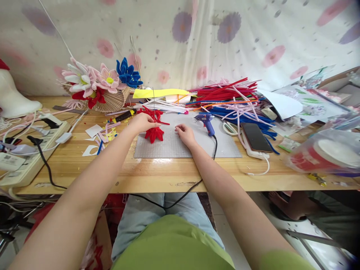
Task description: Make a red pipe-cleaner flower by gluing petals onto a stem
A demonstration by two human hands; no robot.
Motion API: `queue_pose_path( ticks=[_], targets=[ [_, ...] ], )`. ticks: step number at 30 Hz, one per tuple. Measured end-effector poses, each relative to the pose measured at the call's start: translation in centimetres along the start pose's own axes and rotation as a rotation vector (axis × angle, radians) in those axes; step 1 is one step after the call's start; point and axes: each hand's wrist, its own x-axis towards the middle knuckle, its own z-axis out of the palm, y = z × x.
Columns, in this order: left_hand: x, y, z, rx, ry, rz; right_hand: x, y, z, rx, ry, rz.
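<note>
My left hand (pixel 144 123) reaches over the left part of a grey cutting mat (pixel 180 150). Its fingers are pinched together at a red chenille flower (pixel 154 134) with pointed petals. Just behind the fingers lies more red chenille (pixel 152 112), partly hidden by the hand, and a thin wire rises there. My right hand (pixel 185 135) rests above the middle of the mat with its fingers curled and the thumb against them. Whatever those fingertips may hold is too small to make out. To its right a blue hot glue gun (pixel 206 123) lies on the mat, nozzle toward the left.
Behind the mat are piled red pipe cleaners (pixel 225 92) and blue pipe cleaners (pixel 239 117). Finished fuzzy flowers (pixel 108 80) stand at back left. A power strip (pixel 36 150), paper scraps (pixel 94 131), a phone (pixel 255 137) and a bagged cup (pixel 326 152) flank the mat.
</note>
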Motion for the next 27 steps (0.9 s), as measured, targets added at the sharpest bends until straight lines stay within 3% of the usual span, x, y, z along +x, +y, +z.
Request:
queue_pose_path(
  ticks=[2, 4, 8, 14, 17, 20, 22, 24, 27],
  targets=[
    [-0.3, 0.0, -1.1, -0.134, 0.007, -0.063, 0.3, 0.0, -0.1, 0.024, 0.003, 0.023],
    [-0.6, -0.1, -2.3, -0.224, 0.108, -0.075, 0.8, -0.4, 0.0, 0.008, 0.016, 0.042],
    [-1.0, -1.3, -3.6, -0.236, 0.246, -0.118, 2.4, -1.9, 0.8, -0.175, -0.009, 0.031],
    [-2.5, -4.2, -1.6, -0.199, 0.279, -0.184, 4.6, -3.3, 3.5, -0.58, -0.113, -0.122],
    [-3.9, -4.5, -0.7, -0.097, 0.391, -0.209, 4.9, -3.0, 4.3, -0.67, -0.12, -0.135],
    [-5.2, -4.3, 0.2, -0.014, 0.544, -0.198, 4.8, -2.8, 4.1, -0.564, -0.071, -0.107],
    [-6.0, -4.1, 1.2, 0.025, 0.606, -0.111, 4.7, -2.8, 3.4, -0.406, -0.008, -0.088],
    [-6.7, -3.8, 2.7, 0.1, 0.584, 0.066, 4.4, -3.0, 2.1, -0.222, 0.047, -0.091],
    [-7.8, -2.9, 5.3, 0.232, 0.379, 0.472, 3.4, -3.1, -0.7, 0.051, 0.029, -0.09]
  ],
)
